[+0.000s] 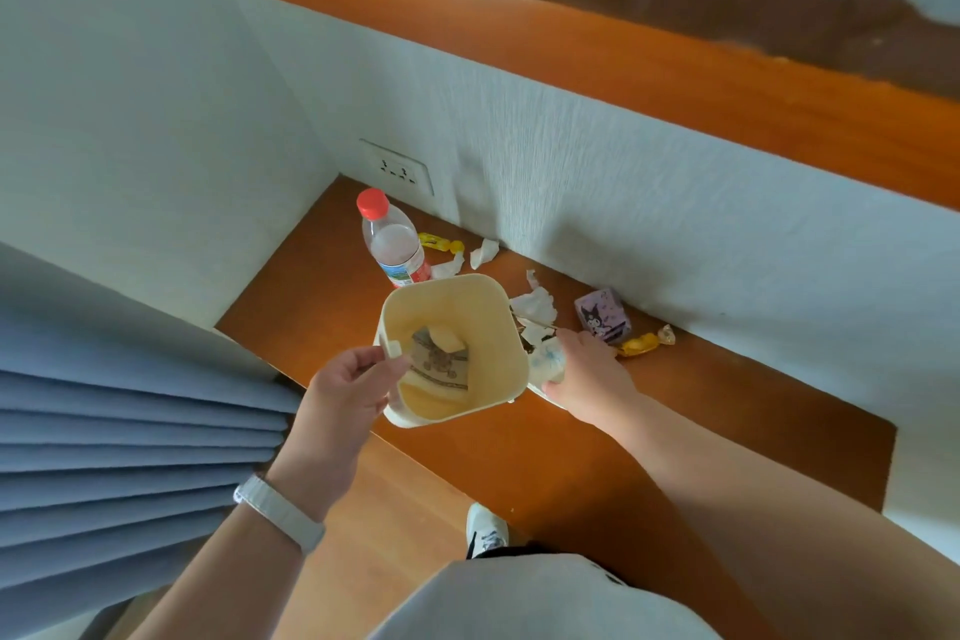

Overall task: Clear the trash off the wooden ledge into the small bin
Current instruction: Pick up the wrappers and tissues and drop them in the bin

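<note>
My left hand [345, 392] grips the near-left rim of a small cream bin [498, 327], held over the wooden ledge [311, 270]. Inside the bin lies a brown printed wrapper [441, 366]. Just right of the bin, my right hand [587, 374] holds a crumpled white wrapper [546, 363]. On the ledge lie crumpled tissues [535, 304], a small purple cartoon box [602, 317], a yellow candy wrapper [644, 342], another yellow wrapper [439, 243], a white scrap [484, 252], and a red-capped plastic bottle [392, 239] standing upright.
A white wall with a socket [397, 167] backs the ledge. Grey-blue pleated curtain [130, 437] hangs at the left. A higher wooden shelf [623, 62] runs above. My shoe [485, 530] stands on the wooden floor below.
</note>
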`<state>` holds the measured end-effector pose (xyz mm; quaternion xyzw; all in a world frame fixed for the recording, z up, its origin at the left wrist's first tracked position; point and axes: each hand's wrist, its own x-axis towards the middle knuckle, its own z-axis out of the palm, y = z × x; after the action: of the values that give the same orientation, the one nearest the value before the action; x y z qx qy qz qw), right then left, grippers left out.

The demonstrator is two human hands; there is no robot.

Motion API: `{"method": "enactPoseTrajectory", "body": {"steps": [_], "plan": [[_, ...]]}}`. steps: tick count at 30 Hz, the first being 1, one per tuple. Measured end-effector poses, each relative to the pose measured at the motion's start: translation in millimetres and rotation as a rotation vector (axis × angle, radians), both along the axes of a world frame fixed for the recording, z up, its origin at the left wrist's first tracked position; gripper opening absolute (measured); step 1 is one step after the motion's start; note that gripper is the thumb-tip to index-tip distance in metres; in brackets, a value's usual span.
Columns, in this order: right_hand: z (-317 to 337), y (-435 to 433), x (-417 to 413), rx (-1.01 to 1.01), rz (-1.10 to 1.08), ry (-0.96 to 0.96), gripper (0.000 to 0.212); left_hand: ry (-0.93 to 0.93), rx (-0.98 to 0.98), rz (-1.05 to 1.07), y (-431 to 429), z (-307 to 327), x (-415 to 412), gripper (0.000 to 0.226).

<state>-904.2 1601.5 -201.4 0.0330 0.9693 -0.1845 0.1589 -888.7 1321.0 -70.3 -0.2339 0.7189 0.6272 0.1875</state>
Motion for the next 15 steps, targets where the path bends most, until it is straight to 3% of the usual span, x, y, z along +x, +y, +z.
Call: {"method": "enactPoseTrajectory", "body": {"steps": [9, 15], "plan": [[12.2, 6.2, 13.0, -0.174, -0.155, -0.094, 0.041, 0.026, 0.033, 0.005, 4.2, -1.3, 2.8, 0.017], [40.9, 19.6, 22.9, -0.244, -0.236, -0.019, 0.042, 0.047, 0.040, 0.003, 7.0, -2.0, 5.9, 0.014]]}}
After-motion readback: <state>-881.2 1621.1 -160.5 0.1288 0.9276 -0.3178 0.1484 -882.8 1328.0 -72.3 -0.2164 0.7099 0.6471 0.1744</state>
